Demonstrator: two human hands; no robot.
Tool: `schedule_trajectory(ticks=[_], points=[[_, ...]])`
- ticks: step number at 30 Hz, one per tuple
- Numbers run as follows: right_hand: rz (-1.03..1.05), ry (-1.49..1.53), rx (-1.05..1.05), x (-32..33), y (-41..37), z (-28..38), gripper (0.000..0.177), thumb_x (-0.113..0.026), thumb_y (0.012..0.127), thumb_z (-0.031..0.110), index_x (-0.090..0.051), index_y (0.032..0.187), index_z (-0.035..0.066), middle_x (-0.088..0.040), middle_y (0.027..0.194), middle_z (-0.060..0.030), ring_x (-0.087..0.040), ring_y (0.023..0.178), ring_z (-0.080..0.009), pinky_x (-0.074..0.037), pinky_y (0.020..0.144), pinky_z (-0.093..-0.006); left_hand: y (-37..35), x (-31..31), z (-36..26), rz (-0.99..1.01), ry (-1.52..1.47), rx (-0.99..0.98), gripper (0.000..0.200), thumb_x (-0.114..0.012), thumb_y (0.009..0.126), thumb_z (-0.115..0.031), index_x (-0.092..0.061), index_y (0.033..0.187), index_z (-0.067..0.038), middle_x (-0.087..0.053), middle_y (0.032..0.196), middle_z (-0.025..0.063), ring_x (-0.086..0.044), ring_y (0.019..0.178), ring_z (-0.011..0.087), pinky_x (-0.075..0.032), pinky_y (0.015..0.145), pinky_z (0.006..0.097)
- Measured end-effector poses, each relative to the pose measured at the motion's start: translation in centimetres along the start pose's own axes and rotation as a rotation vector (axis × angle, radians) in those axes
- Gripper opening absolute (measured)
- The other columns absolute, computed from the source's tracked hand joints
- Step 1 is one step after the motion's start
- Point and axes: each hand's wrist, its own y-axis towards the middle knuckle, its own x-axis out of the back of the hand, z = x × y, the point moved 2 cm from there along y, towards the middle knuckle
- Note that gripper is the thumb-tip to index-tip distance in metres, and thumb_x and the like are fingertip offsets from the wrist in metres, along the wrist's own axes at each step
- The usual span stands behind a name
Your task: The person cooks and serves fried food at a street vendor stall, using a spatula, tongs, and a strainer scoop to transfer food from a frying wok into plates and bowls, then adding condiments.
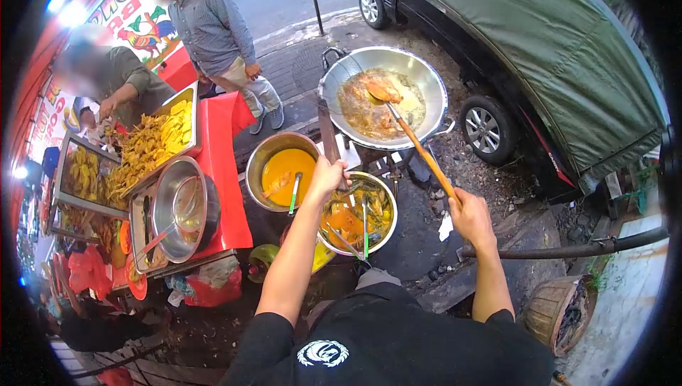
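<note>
My right hand (470, 217) grips the end of a long wooden-handled ladle (419, 146) whose head rests in the bubbling oil of a big steel wok (426, 73). My left hand (328, 173) is closed around a dark handle (328, 137) that runs up toward the wok's near rim. Just below that hand sits a steel bowl of marinated pieces (359, 214) with tongs lying in it. Left of it stands a steel bowl of yellow batter (284, 169) with a green-handled utensil.
A red-covered stall table (220, 166) at left carries a tray of fried food (153, 144) and a steel basin (181, 208). Two people stand beyond it. A covered dark car (540, 52) is parked at right. A pipe (568, 249) crosses the ground at right.
</note>
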Motion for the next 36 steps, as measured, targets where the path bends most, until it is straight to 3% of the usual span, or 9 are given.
schedule_trajectory(ticks=[2, 9, 16, 21, 25, 27, 30, 32, 36], points=[[-0.032, -0.012, 0.007, 0.2, 1.3, 1.3, 0.018, -0.057, 0.088, 0.020, -0.063, 0.092, 0.004, -0.064, 0.082, -0.0249, -0.060, 0.081, -0.0456, -0.047, 0.073, -0.0532, 0.7, -0.8, 1.5, 0.138, -0.101, 0.075, 0.009, -0.047, 0.093, -0.006, -0.050, 0.094, 0.003, -0.056, 0.074, 0.0077, -0.057, 0.060, 0.0142, -0.054, 0.052, 0.0298], [0.058, -0.115, -0.005, -1.6, 6.8, 2.0, 0.023, -0.057, 0.088, 0.023, -0.068, 0.096, 0.005, -0.066, 0.091, -0.0247, -0.062, 0.090, -0.0441, -0.049, 0.081, -0.0518, -2.3, -2.7, 0.8, 0.244, -0.471, 0.173, 0.010, -0.052, 0.094, -0.007, -0.051, 0.100, 0.001, -0.058, 0.085, 0.0070, -0.056, 0.066, 0.0125, -0.051, 0.055, 0.0263], [-0.028, -0.498, 0.063, 0.7, 7.2, 4.7, 0.019, -0.062, 0.085, 0.023, -0.068, 0.087, 0.004, -0.067, 0.079, -0.0204, -0.067, 0.076, -0.0368, -0.054, 0.071, -0.0487, -1.9, -1.4, 0.1, 0.251, -0.420, 0.157, 0.010, -0.052, 0.094, -0.007, -0.052, 0.100, 0.001, -0.057, 0.085, 0.0059, -0.056, 0.066, 0.0122, -0.051, 0.056, 0.0258], [-0.136, -0.450, -0.007, 4.4, 5.4, 5.0, 0.017, -0.055, 0.086, 0.016, -0.065, 0.091, 0.003, -0.068, 0.079, -0.0201, -0.068, 0.075, -0.0369, -0.053, 0.068, -0.0477, -0.8, 1.5, 0.1, 0.255, -0.355, 0.127, 0.009, -0.053, 0.094, -0.008, -0.052, 0.099, 0.000, -0.057, 0.084, 0.0050, -0.056, 0.065, 0.0106, -0.051, 0.055, 0.0244], [-0.119, -0.140, 0.029, 5.1, 5.8, 0.0, 0.021, -0.060, 0.087, 0.020, -0.066, 0.096, 0.002, -0.065, 0.081, -0.0232, -0.067, 0.079, -0.0349, -0.050, 0.070, -0.0456, -1.9, 3.2, -1.5, 0.207, -0.346, 0.083, 0.014, -0.054, 0.093, -0.008, -0.048, 0.104, -0.002, -0.057, 0.088, 0.0051, -0.053, 0.065, 0.0090, -0.049, 0.053, 0.0228], [0.041, 0.113, -0.081, 3.1, 6.5, -2.6, 0.025, -0.061, 0.087, 0.021, -0.067, 0.099, 0.001, -0.067, 0.075, -0.0178, -0.067, 0.071, -0.0260, -0.049, 0.065, -0.0409, -2.2, 4.1, -1.9, 0.236, -0.336, 0.033, 0.018, -0.055, 0.094, -0.010, -0.046, 0.107, -0.002, -0.055, 0.088, 0.0056, -0.053, 0.065, 0.0101, -0.051, 0.054, 0.0254], [0.273, 0.486, -0.191, -2.6, 6.9, -4.3, 0.024, -0.060, 0.090, 0.023, -0.069, 0.099, 0.003, -0.058, 0.066, -0.0002, -0.052, 0.055, -0.0085, -0.041, 0.049, -0.0275, -4.1, 4.4, -3.9, 0.232, -0.280, 0.005, 0.025, -0.056, 0.094, -0.014, -0.049, 0.115, -0.002, -0.056, 0.091, 0.0024, -0.052, 0.066, 0.0066, -0.048, 0.052, 0.0206], [0.402, 0.821, -0.405, -7.3, 6.8, -3.7, 0.021, -0.059, 0.092, 0.022, -0.065, 0.102, 0.005, -0.051, 0.063, 0.0039, -0.039, 0.042, -0.0055, -0.029, 0.036, -0.0242, -4.9, 4.2, -4.8, 0.241, -0.282, -0.002, 0.027, -0.056, 0.094, -0.015, -0.049, 0.118, -0.003, -0.056, 0.092, 0.0020, -0.052, 0.066, 0.0064, -0.048, 0.052, 0.0202], [0.473, 0.995, -0.403, -13.5, 7.9, -1.5, 0.017, -0.057, 0.092, 0.019, -0.063, 0.094, 0.004, -0.050, 0.061, 0.0032, -0.036, 0.038, -0.0052, -0.024, 0.033, -0.0238, -6.4, 3.6, -6.0, 0.240, -0.263, -0.005, 0.032, -0.056, 0.094, -0.017, -0.048, 0.122, -0.003, -0.055, 0.093, 0.0013, -0.051, 0.066, 0.0057, -0.047, 0.052, 0.0193]])
